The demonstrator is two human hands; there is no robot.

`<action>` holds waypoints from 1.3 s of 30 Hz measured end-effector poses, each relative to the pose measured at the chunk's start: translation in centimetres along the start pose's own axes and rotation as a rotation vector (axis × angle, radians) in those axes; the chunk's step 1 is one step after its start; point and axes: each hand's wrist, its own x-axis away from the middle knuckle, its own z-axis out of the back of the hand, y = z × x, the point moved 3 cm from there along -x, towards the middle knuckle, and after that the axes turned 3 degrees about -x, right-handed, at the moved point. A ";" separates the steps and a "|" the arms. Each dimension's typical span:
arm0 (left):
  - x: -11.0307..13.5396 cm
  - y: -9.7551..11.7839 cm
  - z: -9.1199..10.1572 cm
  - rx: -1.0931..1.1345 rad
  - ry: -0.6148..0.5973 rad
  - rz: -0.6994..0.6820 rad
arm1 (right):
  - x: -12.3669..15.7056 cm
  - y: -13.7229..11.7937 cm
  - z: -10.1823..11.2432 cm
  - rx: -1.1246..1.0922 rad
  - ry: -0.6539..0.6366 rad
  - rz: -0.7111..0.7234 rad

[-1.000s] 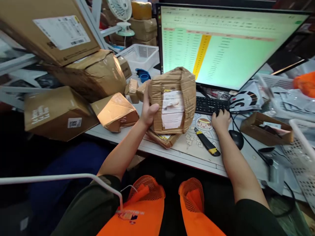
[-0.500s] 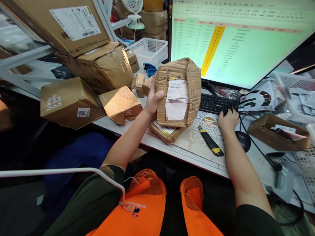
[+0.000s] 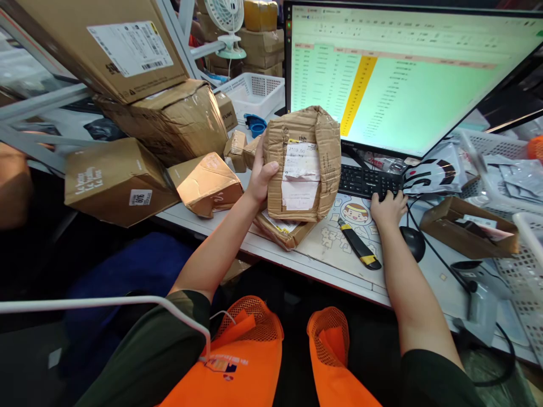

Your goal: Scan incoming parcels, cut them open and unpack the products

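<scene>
My left hand (image 3: 262, 176) grips the left side of a crumpled cardboard parcel (image 3: 330, 169), thumb on its front. A white label with handwriting (image 3: 299, 176) faces me on the parcel. Below it, another taped cardboard package (image 3: 292, 234) lies on the desk, partly covered by the held one. My right hand (image 3: 388, 210) rests with fingers spread on the right end of the black keyboard (image 3: 360, 180). Between the two arms lies a black and yellow utility knife (image 3: 358, 244) on a cartoon desk mat (image 3: 328, 234). A black mouse (image 3: 413, 243) sits beside my right wrist.
A large monitor (image 3: 403, 102) with a spreadsheet stands behind the keyboard. Cardboard boxes (image 3: 165, 121) are piled at the left against a metal frame. On the right are an open carton (image 3: 466, 232), a grey handheld scanner (image 3: 483, 311) and white plastic baskets (image 3: 528, 249).
The view has shifted slightly, showing more of the monitor's top edge. My left hand still holds the parcel up, and my right hand stays at the keyboard.
</scene>
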 end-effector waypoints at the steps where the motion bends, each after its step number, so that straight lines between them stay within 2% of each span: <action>1: 0.0 0.0 0.0 0.004 0.000 -0.008 | 0.0 -0.1 0.0 0.000 0.002 0.021; 5: 0.1 0.0 -0.1 0.021 -0.006 0.013 | 0.2 -0.5 0.1 0.016 -0.025 0.089; 11: 0.2 -0.2 -0.1 0.057 -0.005 0.008 | 0.3 -1.1 0.6 -0.018 -0.046 0.087; 18: 0.3 -0.8 0.2 0.172 -0.085 -0.071 | 0.2 -1.1 0.7 -0.032 -0.030 0.086; 26: 0.5 -0.8 0.2 0.204 -0.067 -0.083 | 0.2 -0.7 0.5 -0.029 -0.019 0.049; 36: 0.6 -0.4 -0.1 0.221 -0.032 -0.061 | -0.8 -0.7 0.3 -0.014 -0.153 -0.008; 39: 0.7 -0.4 0.0 0.210 -0.034 -0.063 | -1.2 -0.7 0.2 -0.018 -0.150 0.000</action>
